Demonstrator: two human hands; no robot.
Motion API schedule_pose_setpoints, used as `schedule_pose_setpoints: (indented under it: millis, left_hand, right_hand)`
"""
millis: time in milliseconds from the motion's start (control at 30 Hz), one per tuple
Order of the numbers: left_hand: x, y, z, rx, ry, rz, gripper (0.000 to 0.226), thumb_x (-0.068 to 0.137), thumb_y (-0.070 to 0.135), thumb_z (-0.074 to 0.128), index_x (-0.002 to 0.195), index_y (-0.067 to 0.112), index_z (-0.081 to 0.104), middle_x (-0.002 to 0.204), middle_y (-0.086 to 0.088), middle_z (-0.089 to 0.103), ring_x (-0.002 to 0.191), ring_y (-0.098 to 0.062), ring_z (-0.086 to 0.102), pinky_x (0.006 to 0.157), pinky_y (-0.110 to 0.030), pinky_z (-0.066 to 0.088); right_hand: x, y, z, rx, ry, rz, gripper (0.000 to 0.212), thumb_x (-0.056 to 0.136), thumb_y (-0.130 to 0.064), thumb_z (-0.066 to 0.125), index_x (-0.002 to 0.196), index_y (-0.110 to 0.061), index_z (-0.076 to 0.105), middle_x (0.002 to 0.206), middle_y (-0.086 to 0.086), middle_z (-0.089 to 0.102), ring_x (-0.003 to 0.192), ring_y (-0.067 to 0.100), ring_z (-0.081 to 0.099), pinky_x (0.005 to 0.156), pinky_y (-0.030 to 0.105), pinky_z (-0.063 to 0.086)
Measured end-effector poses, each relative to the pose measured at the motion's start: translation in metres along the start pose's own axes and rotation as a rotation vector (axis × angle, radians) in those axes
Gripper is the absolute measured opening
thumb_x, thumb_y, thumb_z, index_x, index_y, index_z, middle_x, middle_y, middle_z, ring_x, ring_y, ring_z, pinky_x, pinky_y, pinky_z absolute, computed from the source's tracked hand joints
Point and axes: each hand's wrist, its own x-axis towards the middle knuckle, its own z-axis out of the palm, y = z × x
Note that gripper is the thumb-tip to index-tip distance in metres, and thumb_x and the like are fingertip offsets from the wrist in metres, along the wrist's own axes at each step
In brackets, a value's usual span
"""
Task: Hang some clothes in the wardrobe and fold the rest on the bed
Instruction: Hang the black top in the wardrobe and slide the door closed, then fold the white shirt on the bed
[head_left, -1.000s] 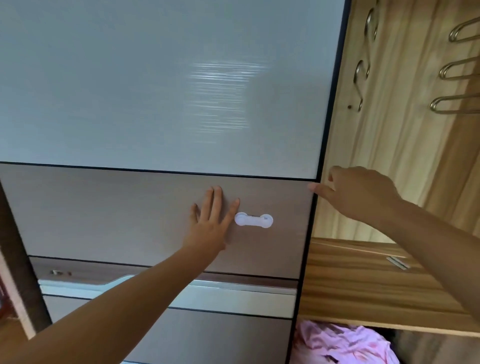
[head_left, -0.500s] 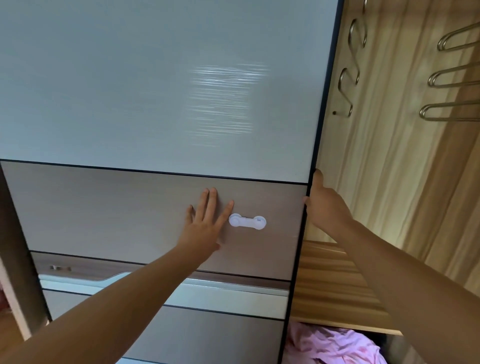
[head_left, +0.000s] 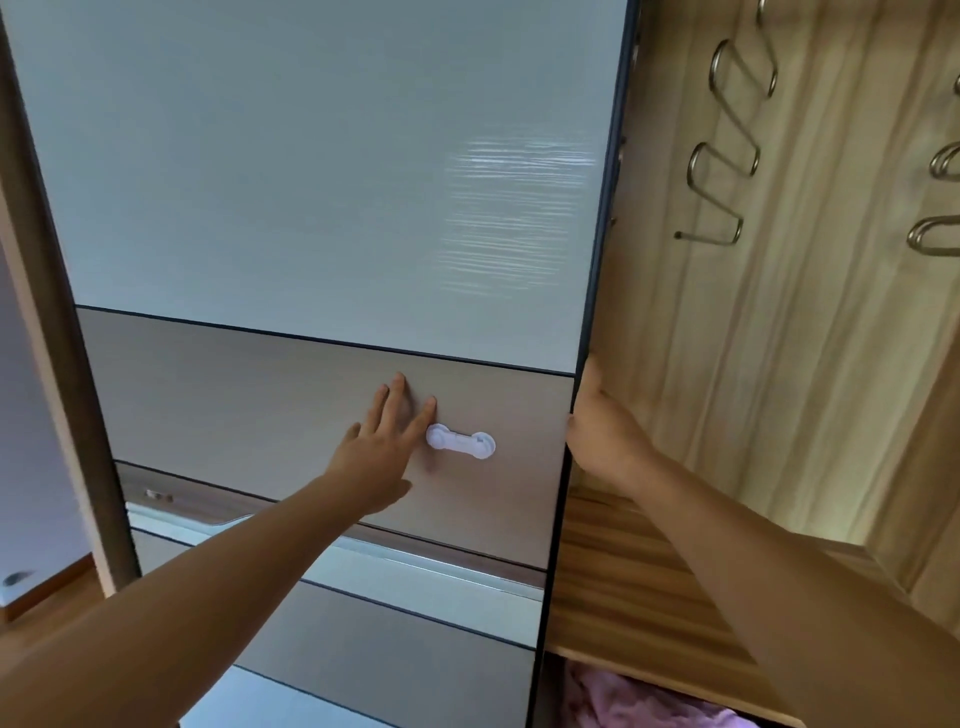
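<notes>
Now | left hand (head_left: 379, 457) flat on wardrobe door (head_left: 311, 182) | right hand (head_left: 602, 436) gripping edge

Latch (head_left: 460, 441) on door (head_left: 322, 208), shelf (head_left: 623, 587) right.

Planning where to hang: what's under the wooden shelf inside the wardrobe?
Pink cloth lies bunched under the wooden shelf; the sliding door and the picture edge hide the rest of that space.
</notes>
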Motion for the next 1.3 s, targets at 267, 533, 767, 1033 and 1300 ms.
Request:
schedule_pose_setpoints:
  millis: [267, 533, 767, 1033, 1300]
  left_hand:
    - [-0.037, -0.002, -0.025, -0.254, -0.28, -0.219, 0.095, 0.09, 0.046, 0.068, 0.16, 0.028, 0.006, 0.166, -0.011, 0.005, 0.153, -0.034, 0.004, 0.118, -0.053, 0.03]
    - [-0.157, -0.052, -0.048, -0.271, -0.428, -0.496, 0.073, 0.094, 0.048, 0.063, 0.154, 0.017, 0.035, 0.157, -0.008, 0.038, 0.142, -0.026, 0.04, 0.115, -0.037, 0.033]
    - [-0.288, -0.119, -0.078, -0.207, -0.54, -0.837, 0.06, 0.094, 0.044, 0.061, 0.146, 0.016, 0.047, 0.141, -0.002, 0.055, 0.124, -0.022, 0.056, 0.099, -0.032, 0.043]
    - [-0.437, -0.212, -0.107, -0.168, -0.584, -1.181, 0.068, 0.095, 0.049, 0.059, 0.153, 0.018, 0.038, 0.154, -0.004, 0.043, 0.139, -0.025, 0.043, 0.111, -0.036, 0.038]
    - [-0.583, -0.287, -0.139, -0.111, -0.553, -1.445, 0.068, 0.093, 0.052, 0.061, 0.15, 0.02, 0.042, 0.149, -0.005, 0.047, 0.132, -0.026, 0.049, 0.107, -0.04, 0.045]
  right_hand:
    - [-0.028, -0.022, -0.006, -0.48, -0.203, -0.228, 0.033, 0.1, -0.027, 0.044, 0.068, -0.02, 0.043, 0.079, 0.001, 0.053, 0.072, 0.02, 0.054, 0.05, 0.025, 0.03]
    - [-0.037, -0.101, 0.076, -0.193, -0.621, -0.653, 0.035, 0.098, -0.051, 0.05, 0.104, -0.019, 0.063, 0.119, -0.007, 0.066, 0.103, 0.016, 0.061, 0.087, 0.035, 0.051]
    - [-0.077, -0.237, 0.151, -0.163, -0.729, -0.924, 0.046, 0.097, -0.055, 0.054, 0.132, -0.025, 0.056, 0.124, 0.0, 0.063, 0.111, 0.023, 0.059, 0.088, 0.034, 0.045]
    - [-0.164, -0.413, 0.231, -0.119, -0.872, -1.21, 0.042, 0.097, -0.053, 0.054, 0.128, -0.025, 0.058, 0.124, 0.002, 0.061, 0.103, 0.02, 0.058, 0.083, 0.034, 0.048]
    - [-0.276, -0.576, 0.287, -0.097, -0.928, -1.461, 0.043, 0.097, -0.055, 0.054, 0.13, -0.028, 0.059, 0.13, -0.001, 0.061, 0.109, 0.02, 0.058, 0.093, 0.039, 0.052]
